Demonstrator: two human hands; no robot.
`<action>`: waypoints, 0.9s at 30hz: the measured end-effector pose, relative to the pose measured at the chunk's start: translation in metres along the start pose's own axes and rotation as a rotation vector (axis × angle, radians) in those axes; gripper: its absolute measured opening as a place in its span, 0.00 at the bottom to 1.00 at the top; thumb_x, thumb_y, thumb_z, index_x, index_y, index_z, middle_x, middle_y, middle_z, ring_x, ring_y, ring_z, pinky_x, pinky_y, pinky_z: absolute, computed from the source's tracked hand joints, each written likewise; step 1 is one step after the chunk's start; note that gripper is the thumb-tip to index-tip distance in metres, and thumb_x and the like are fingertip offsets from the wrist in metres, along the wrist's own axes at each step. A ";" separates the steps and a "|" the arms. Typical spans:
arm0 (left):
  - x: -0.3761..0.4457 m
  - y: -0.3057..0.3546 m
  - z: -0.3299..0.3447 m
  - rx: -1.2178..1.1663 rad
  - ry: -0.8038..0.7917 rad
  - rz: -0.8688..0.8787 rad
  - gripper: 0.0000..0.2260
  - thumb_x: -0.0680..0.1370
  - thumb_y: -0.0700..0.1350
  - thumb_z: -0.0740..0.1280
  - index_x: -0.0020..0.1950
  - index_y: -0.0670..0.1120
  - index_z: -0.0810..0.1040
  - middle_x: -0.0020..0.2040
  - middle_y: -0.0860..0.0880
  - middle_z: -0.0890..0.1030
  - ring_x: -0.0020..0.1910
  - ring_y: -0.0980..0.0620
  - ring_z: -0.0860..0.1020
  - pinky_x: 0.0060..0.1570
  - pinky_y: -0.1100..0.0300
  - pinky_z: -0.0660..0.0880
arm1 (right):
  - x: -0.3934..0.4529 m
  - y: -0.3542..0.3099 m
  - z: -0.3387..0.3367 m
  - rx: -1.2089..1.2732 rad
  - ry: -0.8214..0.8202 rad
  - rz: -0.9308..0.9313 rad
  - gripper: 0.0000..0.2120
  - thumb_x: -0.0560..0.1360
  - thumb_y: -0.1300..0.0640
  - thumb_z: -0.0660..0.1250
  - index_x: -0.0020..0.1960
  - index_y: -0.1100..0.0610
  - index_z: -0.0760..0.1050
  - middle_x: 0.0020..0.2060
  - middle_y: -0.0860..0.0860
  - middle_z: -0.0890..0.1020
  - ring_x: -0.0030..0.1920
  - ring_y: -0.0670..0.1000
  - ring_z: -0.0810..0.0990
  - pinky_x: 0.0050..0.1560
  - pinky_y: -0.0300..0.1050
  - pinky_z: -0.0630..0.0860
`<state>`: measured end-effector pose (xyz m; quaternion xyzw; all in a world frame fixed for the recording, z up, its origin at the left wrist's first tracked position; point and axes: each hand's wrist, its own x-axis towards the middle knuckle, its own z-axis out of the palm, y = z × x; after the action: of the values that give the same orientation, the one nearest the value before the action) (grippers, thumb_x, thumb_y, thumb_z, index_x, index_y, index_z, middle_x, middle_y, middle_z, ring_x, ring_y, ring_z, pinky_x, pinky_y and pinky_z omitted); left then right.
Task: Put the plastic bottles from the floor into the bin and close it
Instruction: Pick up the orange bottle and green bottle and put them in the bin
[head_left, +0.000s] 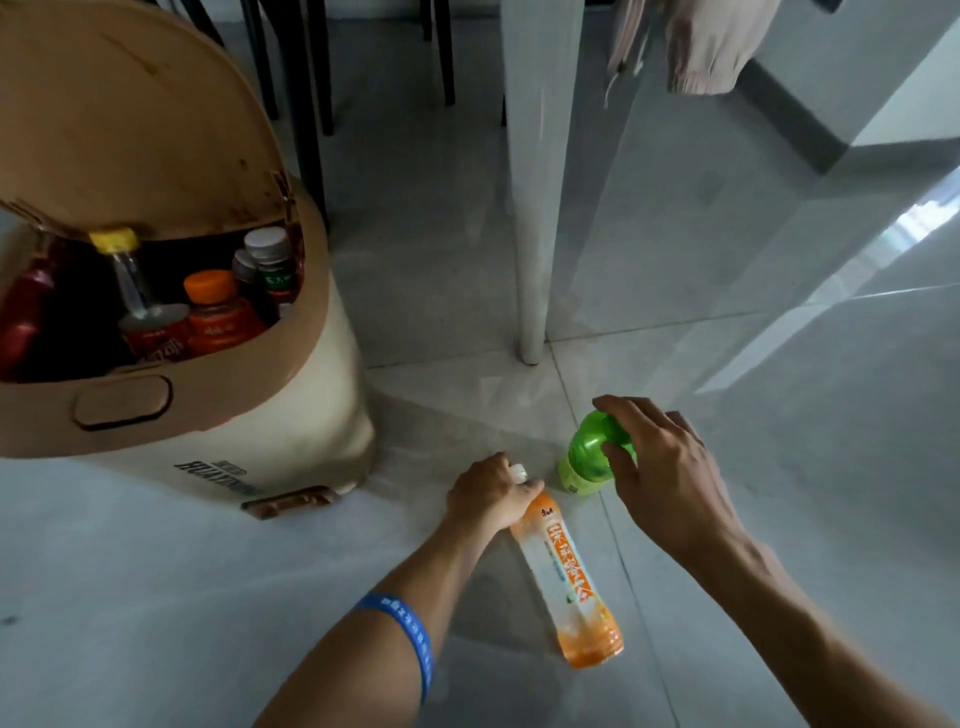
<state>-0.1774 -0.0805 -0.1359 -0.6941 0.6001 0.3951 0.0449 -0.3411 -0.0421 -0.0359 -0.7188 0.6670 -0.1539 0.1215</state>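
Note:
A beige bin (291, 415) stands at the left with its lid (119, 119) raised; several bottles (218, 312) stand inside it. An orange-labelled bottle (571, 577) lies on the floor tiles in the middle. My left hand (493, 493) is closed around its neck, by the white cap. A green bottle (589, 457) lies just beyond it to the right. My right hand (660, 467) curls over the green bottle's bottom end, thumb and fingers touching it.
A white table leg (535, 208) rises from the floor just behind the bottles. Dark chair legs (311, 104) stand behind the bin. Pale cloth (701, 47) hangs at the top right. A grey skirting and wall (810, 119) run along the far right.

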 end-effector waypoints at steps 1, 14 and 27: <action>0.003 0.000 0.002 -0.048 0.009 -0.020 0.23 0.73 0.62 0.68 0.61 0.48 0.77 0.63 0.46 0.81 0.63 0.44 0.78 0.58 0.56 0.74 | 0.001 -0.001 0.000 0.012 0.001 -0.024 0.21 0.74 0.60 0.69 0.66 0.51 0.73 0.60 0.51 0.81 0.50 0.59 0.78 0.46 0.52 0.76; -0.017 0.024 -0.074 -0.309 0.016 0.270 0.12 0.65 0.52 0.74 0.44 0.47 0.84 0.34 0.51 0.82 0.35 0.52 0.80 0.35 0.64 0.73 | 0.019 -0.023 -0.028 0.188 0.177 0.050 0.25 0.71 0.52 0.74 0.65 0.49 0.70 0.55 0.51 0.82 0.52 0.54 0.81 0.50 0.51 0.77; -0.225 0.030 -0.376 -0.139 0.684 0.876 0.08 0.71 0.49 0.74 0.47 0.48 0.84 0.39 0.54 0.84 0.38 0.59 0.81 0.40 0.60 0.79 | 0.092 -0.204 -0.163 0.576 0.655 -0.429 0.20 0.74 0.44 0.69 0.62 0.47 0.68 0.53 0.48 0.78 0.53 0.47 0.80 0.51 0.46 0.79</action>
<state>-0.0107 -0.1109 0.2689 -0.4699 0.7853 0.1678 -0.3665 -0.2104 -0.1121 0.1976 -0.6910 0.4372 -0.5720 0.0645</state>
